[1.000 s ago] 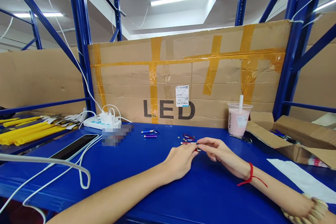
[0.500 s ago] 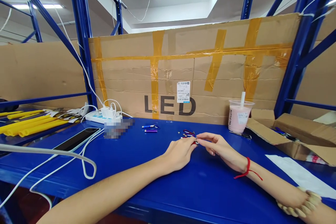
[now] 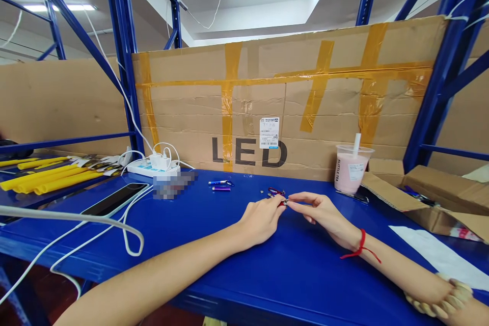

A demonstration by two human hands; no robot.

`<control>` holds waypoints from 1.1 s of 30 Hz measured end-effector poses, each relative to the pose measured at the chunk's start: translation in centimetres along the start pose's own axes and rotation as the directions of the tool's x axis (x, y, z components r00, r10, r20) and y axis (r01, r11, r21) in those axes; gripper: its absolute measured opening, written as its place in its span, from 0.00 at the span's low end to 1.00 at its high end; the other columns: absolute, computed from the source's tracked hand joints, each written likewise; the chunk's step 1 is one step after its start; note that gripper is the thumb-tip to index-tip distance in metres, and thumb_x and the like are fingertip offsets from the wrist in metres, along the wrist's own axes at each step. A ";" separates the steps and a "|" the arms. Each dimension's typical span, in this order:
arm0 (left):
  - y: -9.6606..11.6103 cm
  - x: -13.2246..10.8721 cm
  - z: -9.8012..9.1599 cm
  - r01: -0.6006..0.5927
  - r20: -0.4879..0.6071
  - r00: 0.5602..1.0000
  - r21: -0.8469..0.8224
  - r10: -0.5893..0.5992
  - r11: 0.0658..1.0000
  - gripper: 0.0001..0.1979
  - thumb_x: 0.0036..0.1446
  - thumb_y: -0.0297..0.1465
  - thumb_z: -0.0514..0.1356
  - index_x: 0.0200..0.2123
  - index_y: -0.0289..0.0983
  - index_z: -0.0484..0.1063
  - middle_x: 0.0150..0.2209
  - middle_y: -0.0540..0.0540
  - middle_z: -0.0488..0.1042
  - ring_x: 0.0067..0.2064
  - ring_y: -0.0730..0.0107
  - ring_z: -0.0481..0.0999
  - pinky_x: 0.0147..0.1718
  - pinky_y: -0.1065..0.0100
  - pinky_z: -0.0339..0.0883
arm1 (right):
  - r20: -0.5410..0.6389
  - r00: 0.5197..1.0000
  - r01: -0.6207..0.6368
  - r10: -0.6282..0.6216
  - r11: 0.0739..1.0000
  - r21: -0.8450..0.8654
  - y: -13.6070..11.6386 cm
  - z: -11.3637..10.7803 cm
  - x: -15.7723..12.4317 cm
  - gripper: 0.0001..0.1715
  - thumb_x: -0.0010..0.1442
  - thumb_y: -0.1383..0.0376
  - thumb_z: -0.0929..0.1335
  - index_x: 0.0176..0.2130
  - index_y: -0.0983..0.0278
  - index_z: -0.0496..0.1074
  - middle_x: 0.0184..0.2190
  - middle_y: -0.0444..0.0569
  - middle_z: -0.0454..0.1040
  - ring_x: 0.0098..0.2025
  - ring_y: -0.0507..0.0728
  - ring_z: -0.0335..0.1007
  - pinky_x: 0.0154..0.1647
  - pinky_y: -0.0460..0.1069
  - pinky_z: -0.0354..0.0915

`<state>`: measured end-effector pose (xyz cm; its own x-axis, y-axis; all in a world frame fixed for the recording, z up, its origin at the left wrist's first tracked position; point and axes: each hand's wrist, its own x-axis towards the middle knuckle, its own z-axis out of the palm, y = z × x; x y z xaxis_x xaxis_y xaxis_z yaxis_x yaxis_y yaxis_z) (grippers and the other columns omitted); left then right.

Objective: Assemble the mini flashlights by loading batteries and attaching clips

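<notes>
My left hand (image 3: 260,220) is closed on a small red object (image 3: 283,203) with a shiny metal end, low over the blue table (image 3: 214,260). Thumb and index finger of my right hand (image 3: 320,211) pinch at that metal end; whether they hold a separate small part is too small to tell. Just behind the fingertips lies a dark red item (image 3: 275,191), with a tiny silvery piece (image 3: 262,191) to its left. Farther left are a blue pen-like light (image 3: 220,182) with a strap and a purple tube (image 3: 221,189).
A pink drink cup (image 3: 349,170) stands at the back right, beside an open cardboard box (image 3: 439,219) and white paper (image 3: 439,257). On the left are a phone (image 3: 116,199), white cables, a power strip (image 3: 153,168) and yellow tubes (image 3: 57,179). Cardboard (image 3: 183,112) walls the back.
The view has shifted slightly, moving the background a little to the right. Both hands stay together at the small red object, with almost no change in their pose.
</notes>
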<state>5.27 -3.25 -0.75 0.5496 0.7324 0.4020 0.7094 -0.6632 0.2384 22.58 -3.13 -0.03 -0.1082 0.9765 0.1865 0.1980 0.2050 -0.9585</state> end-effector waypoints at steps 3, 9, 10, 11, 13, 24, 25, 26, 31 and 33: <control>0.0 0.0 0.0 0.004 -0.010 1.000 0.006 -0.004 1.000 0.13 0.64 0.33 0.40 0.46 0.42 0.60 0.41 0.48 0.74 0.40 0.64 0.74 0.33 0.67 0.66 | -0.009 1.000 0.009 -0.009 1.000 0.007 0.3 -0.1 0.1 0.24 0.38 0.53 0.74 0.34 0.65 0.76 0.20 0.43 0.69 0.18 0.46 0.52 0.18 0.45 0.50; 0.0 0.1 0.0 -0.011 -0.006 1.000 0.016 0.011 1.000 0.13 0.64 0.34 0.41 0.45 0.42 0.62 0.41 0.48 0.74 0.40 0.62 0.75 0.33 0.67 0.67 | -0.029 0.999 -0.025 0.024 1.000 -0.018 0.1 -0.3 0.1 0.25 0.38 0.54 0.74 0.34 0.67 0.76 0.17 0.42 0.67 0.17 0.46 0.51 0.18 0.45 0.49; 0.0 0.1 0.0 -0.011 -0.002 1.000 0.020 0.011 1.000 0.13 0.64 0.34 0.41 0.44 0.42 0.62 0.41 0.48 0.74 0.40 0.62 0.75 0.33 0.66 0.67 | -0.031 0.999 -0.038 0.037 0.999 -0.024 0.0 -0.3 0.1 0.25 0.38 0.53 0.74 0.34 0.67 0.77 0.17 0.42 0.66 0.17 0.46 0.51 0.18 0.45 0.49; 0.0 0.1 0.0 -0.011 0.001 1.000 0.024 0.011 1.000 0.13 0.64 0.34 0.41 0.44 0.42 0.62 0.40 0.48 0.74 0.39 0.61 0.75 0.32 0.66 0.67 | -0.029 0.998 -0.048 0.047 0.998 -0.030 0.0 -0.3 0.0 0.25 0.38 0.53 0.74 0.35 0.67 0.77 0.16 0.42 0.66 0.17 0.46 0.51 0.18 0.45 0.49; 0.0 0.1 0.0 -0.006 0.003 1.000 0.030 0.006 1.000 0.13 0.64 0.34 0.41 0.44 0.42 0.62 0.40 0.48 0.74 0.39 0.61 0.75 0.32 0.66 0.67 | -0.018 0.998 -0.066 0.065 0.997 -0.046 -0.1 -0.3 0.0 0.26 0.39 0.53 0.73 0.35 0.67 0.77 0.15 0.42 0.65 0.17 0.46 0.51 0.18 0.45 0.50; -0.2 0.1 0.1 0.005 -0.033 0.999 0.016 -0.005 1.000 0.14 0.64 0.35 0.42 0.47 0.44 0.62 0.44 0.50 0.74 0.43 0.61 0.74 0.34 0.66 0.68 | 0.005 0.999 -0.044 0.044 0.994 -0.103 0.3 -0.3 0.2 0.25 0.40 0.52 0.72 0.35 0.68 0.77 0.14 0.40 0.64 0.17 0.45 0.51 0.18 0.44 0.48; -0.2 0.1 0.1 0.006 -0.033 0.999 0.014 -0.006 1.000 0.14 0.64 0.35 0.42 0.47 0.44 0.62 0.44 0.50 0.74 0.43 0.61 0.74 0.34 0.65 0.68 | 0.005 0.999 -0.042 0.042 0.993 -0.109 0.3 -0.3 0.2 0.25 0.41 0.53 0.72 0.35 0.67 0.77 0.14 0.40 0.64 0.17 0.45 0.51 0.18 0.44 0.48; -0.2 0.1 0.1 0.006 -0.030 1.000 0.012 -0.006 1.000 0.14 0.64 0.35 0.42 0.47 0.44 0.62 0.45 0.50 0.73 0.43 0.61 0.74 0.35 0.65 0.68 | 0.004 0.999 -0.037 0.038 0.992 -0.117 0.4 -0.3 0.2 0.25 0.41 0.53 0.72 0.35 0.67 0.77 0.14 0.40 0.64 0.17 0.46 0.51 0.18 0.44 0.48; -0.3 0.1 0.1 -0.012 0.044 0.999 0.007 0.012 1.000 0.15 0.64 0.34 0.42 0.48 0.44 0.62 0.44 0.49 0.74 0.44 0.61 0.74 0.35 0.65 0.68 | 0.040 0.999 0.016 -0.010 0.989 -0.150 0.6 -0.6 0.3 0.21 0.41 0.53 0.72 0.29 0.67 0.77 0.15 0.42 0.66 0.16 0.45 0.51 0.18 0.45 0.50; -0.4 0.1 0.1 -0.035 0.072 0.997 -0.001 0.035 0.999 0.14 0.64 0.34 0.42 0.48 0.44 0.63 0.45 0.49 0.73 0.45 0.61 0.74 0.35 0.65 0.68 | 0.068 0.998 0.025 -0.015 0.987 -0.159 0.8 -0.7 0.4 0.20 0.40 0.53 0.73 0.26 0.67 0.77 0.17 0.42 0.67 0.16 0.45 0.51 0.18 0.45 0.50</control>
<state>5.07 -2.90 -0.86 0.6042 0.7181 0.3454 0.6896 -0.6884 0.2247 23.33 -2.53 -0.54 -0.1774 0.9665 0.1853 0.3476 0.2377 -0.9070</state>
